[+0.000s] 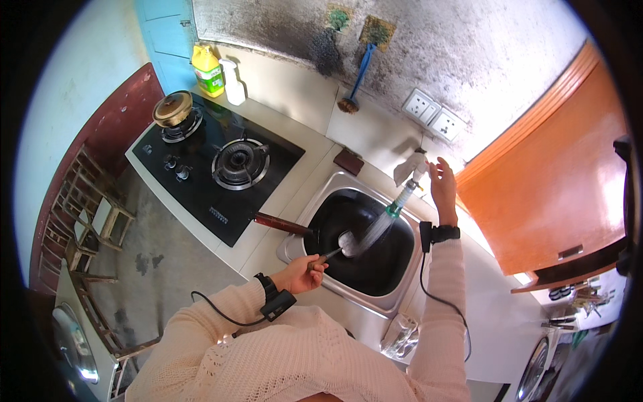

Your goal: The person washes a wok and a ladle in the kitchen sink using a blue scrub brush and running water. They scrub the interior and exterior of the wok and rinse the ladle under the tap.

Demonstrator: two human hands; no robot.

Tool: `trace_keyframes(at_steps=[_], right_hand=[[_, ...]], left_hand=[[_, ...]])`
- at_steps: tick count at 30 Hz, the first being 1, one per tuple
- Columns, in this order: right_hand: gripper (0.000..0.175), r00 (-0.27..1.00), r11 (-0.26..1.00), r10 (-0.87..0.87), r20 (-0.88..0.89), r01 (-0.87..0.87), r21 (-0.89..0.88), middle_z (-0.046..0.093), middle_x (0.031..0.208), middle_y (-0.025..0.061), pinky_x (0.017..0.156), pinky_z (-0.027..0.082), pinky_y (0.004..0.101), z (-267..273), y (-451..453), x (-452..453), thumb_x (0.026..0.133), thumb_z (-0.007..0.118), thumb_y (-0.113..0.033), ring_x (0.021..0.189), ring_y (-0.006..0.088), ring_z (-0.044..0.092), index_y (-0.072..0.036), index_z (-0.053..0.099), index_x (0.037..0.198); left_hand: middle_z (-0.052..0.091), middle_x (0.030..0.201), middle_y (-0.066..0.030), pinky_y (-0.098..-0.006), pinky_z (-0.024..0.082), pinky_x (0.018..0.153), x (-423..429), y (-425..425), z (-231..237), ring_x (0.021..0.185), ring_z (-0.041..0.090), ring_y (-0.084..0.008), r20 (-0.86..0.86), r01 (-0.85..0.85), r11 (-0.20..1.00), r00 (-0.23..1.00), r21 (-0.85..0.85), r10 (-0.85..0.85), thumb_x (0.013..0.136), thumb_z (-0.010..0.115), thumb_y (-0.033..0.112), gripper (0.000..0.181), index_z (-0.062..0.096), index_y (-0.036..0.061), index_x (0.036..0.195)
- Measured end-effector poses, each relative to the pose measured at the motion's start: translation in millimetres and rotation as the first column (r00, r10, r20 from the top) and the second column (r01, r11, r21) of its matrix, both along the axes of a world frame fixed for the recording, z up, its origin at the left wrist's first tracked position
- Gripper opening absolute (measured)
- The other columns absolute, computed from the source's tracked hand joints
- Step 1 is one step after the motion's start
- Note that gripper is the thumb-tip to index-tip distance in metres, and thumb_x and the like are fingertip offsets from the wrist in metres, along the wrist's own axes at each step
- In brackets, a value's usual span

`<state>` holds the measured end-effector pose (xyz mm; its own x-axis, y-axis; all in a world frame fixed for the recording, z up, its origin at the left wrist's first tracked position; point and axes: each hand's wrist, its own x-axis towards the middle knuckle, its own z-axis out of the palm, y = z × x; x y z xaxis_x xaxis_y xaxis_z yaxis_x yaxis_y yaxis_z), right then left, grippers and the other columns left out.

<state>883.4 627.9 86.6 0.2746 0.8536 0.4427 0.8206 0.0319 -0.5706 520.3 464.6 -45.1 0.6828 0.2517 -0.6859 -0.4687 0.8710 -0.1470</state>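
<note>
My left hand (301,275) grips the handle of a metal ladle or spatula (347,243) above the sink. Its head meets a stream of running water (372,235). The water falls from a green-ended faucet extension (399,200) on a wall tap, whose upper part is wrapped in white cloth (413,166). My right hand (442,181) is raised just beside the tap with fingers apart; whether a fingertip touches it is unclear. Inside the steel sink (297,246) sits a dark wok (397,251), its brown handle (281,222) reaching over the rim toward the stove.
Left of the sink is a black gas stove (201,186) with a lidded pot (172,108). Yellow (207,70) and white bottles (232,83) stand behind it. A blue-handled brush (362,75) hangs on the wall. An orange cabinet door (547,186) juts in at right; clear plastic (401,335) lies near the sink.
</note>
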Motion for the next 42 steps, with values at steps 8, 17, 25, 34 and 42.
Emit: trace_keyframes(at_steps=[8,17,25,34,42], right_hand=[[0.027,0.847,0.912,0.405,-0.345,-0.403,0.080,0.067,0.094,0.0054,0.079,0.046,0.0271,42.7,73.2,-99.0,0.098,0.057,-0.022,0.086,0.0125,0.058,-0.001,0.066,0.113],[0.036,0.802,0.936,0.347,-0.486,-0.332,0.120,0.067,0.102,0.0080,0.077,0.049,0.0320,37.2,257.8,-150.9,0.093,0.062,-0.023,0.090,0.0185,0.061,0.000,0.061,0.120],[0.026,0.825,0.963,0.257,-0.503,-0.263,0.061,0.062,0.089,0.0017,0.060,0.044,0.0294,18.8,293.1,-165.9,0.090,0.069,-0.029,0.074,0.0114,0.055,-0.006,0.067,0.103],[0.025,0.531,0.867,0.396,-0.749,-0.485,0.115,0.061,0.081,0.0014,0.051,0.039,0.0250,49.4,266.4,-192.8,0.096,0.063,-0.030,0.060,0.0083,0.047,-0.006,0.062,0.098],[0.019,0.272,0.797,0.417,-0.867,-0.569,0.205,0.061,0.077,0.0042,0.044,0.035,0.0262,90.1,246.8,-200.0,0.095,0.062,-0.025,0.049,0.0085,0.042,-0.006,0.059,0.095]], left_hand=[[0.048,0.069,0.0034,-0.0214,0.043,0.054,-19.3,7.7,-14.7,0.059,0.045,-0.0087,0.092,0.049,0.997,0.994,0.060,-0.054,0.103,0.045,0.038,0.041,0.055,-0.0005,0.108],[0.049,0.070,0.0041,-0.0218,0.043,0.056,-47.7,17.5,-27.4,0.060,0.047,-0.0077,0.047,0.231,0.941,0.967,0.248,-0.250,0.101,0.050,0.042,0.041,0.058,0.0027,0.109],[0.047,0.071,0.0043,-0.0222,0.043,0.058,-55.8,16.7,-39.1,0.062,0.046,-0.0085,0.026,0.206,0.948,0.975,0.244,-0.219,0.103,0.047,0.040,0.041,0.059,0.0012,0.112],[0.047,0.072,0.0042,-0.0217,0.043,0.059,-57.5,20.7,-33.1,0.063,0.046,-0.0082,0.055,0.178,0.959,0.979,0.220,-0.195,0.104,0.045,0.037,0.040,0.058,0.0005,0.113],[0.045,0.071,0.0025,-0.0236,0.041,0.058,-52.0,17.3,-36.8,0.064,0.045,-0.0103,0.062,0.121,0.981,0.989,0.151,-0.132,0.103,0.047,0.033,0.043,0.058,-0.0055,0.118]])
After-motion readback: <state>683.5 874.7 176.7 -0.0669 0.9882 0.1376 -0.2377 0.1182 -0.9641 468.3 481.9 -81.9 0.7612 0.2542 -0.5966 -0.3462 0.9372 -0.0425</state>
